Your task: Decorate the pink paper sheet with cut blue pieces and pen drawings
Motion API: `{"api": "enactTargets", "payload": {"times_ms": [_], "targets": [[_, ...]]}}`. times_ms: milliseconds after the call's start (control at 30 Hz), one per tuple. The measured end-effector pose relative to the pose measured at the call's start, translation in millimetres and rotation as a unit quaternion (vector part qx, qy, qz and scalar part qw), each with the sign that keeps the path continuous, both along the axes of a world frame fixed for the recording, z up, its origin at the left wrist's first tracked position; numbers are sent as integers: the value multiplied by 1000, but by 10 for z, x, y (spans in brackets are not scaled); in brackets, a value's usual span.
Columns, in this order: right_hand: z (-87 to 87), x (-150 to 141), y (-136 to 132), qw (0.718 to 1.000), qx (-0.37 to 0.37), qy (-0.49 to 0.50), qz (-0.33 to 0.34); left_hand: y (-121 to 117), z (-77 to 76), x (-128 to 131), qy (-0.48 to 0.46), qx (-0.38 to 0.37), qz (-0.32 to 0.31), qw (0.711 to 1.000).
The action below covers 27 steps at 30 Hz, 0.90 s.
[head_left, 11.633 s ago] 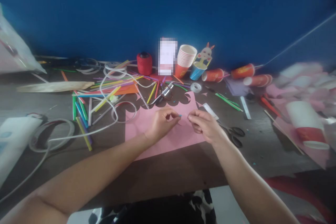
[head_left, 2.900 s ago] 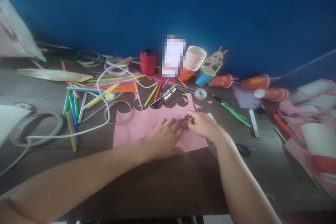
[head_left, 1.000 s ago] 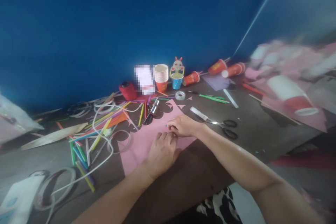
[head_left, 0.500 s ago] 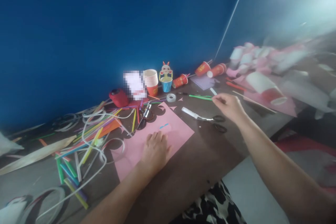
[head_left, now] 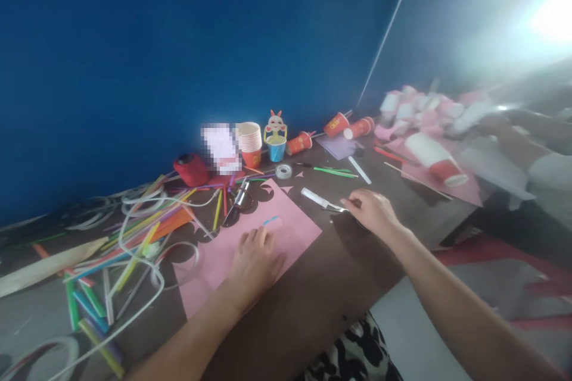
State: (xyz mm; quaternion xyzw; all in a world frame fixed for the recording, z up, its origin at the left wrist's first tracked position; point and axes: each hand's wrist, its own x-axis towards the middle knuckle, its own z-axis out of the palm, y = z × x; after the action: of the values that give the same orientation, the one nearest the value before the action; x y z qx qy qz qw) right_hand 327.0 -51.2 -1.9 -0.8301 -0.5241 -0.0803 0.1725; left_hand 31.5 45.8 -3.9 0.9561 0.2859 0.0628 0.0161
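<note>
My left hand [head_left: 257,259] lies palm down on a pink sheet of paper [head_left: 295,223], fingers stretched out over it. Curved bites are cut from the sheet's far edge. A small blue strip [head_left: 270,220] rests on the paper just beyond my fingertips. My right hand [head_left: 370,211] is closed over the handle end of the scissors [head_left: 336,208], with fingers bent and handles hidden beneath it. The blades point left towards a white tube [head_left: 314,196], possibly glue. A tape roll [head_left: 283,171] lies farther back.
Loose coloured straws [head_left: 129,262] and white cable [head_left: 156,286] cover the left. Along the wall stand stacked paper cups [head_left: 250,143] and a blue cup with a rabbit figure [head_left: 276,146]. Red cups [head_left: 337,124] lie tipped over. At right is a heap of cups [head_left: 420,107].
My right hand has come down and towards me, from beside the green straws onto the scissors. My left hand stays on the pink paper. The whole view has shifted slightly.
</note>
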Motion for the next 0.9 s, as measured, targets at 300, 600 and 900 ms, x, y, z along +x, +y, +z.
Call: {"api": "enactTargets", "payload": {"times_ms": [300,600,900], "targets": [[13,378,490,999,-31,12,-36,10,68,2,13,-8,-7,1000],[-79,426,1093,999,-30,8,27,15,73,-10,3,-40,-12,999],[33,-160,1129,986,-10,28,163,-7,70,-20,34,-45,-3,998]]}}
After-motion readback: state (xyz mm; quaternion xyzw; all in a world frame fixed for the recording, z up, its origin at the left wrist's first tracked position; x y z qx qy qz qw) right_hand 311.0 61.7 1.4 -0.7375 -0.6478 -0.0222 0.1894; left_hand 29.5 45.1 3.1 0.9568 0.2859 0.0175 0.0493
